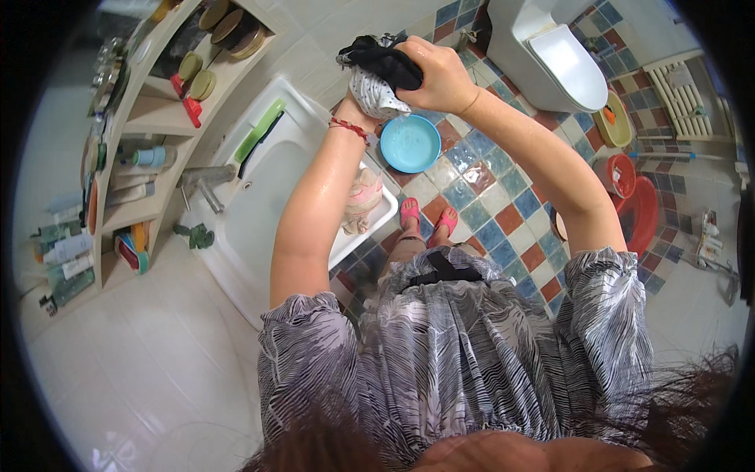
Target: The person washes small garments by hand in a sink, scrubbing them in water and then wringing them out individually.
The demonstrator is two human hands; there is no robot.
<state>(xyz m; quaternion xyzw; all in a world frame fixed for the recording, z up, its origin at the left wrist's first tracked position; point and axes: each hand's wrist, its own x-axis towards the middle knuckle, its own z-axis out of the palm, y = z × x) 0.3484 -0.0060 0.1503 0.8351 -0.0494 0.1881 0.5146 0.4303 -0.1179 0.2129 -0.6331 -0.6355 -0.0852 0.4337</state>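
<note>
A bunched, wet-looking black-and-white cloth (381, 67) is held out in front of me, its white part dotted with dark spots. My right hand (440, 76) is closed round the black part, fingers curled over it. On the other side, my left hand (355, 116) grips the spotted part, with its fingers mostly hidden behind the cloth. Below the two hands a round light-blue basin (410, 144) stands on the tiled floor. Pinkish, crumpled cloth (362, 198) lies at the right edge of the white sink (291, 94).
Left of me the sink has a tap (206, 187) and a green brush-like strip (261, 130) on its ledge. Shelves (161, 118) with bottles and jars rise beyond. At the far right stand a toilet (562, 67), a yellow basin (617, 122) and red tubs (641, 212).
</note>
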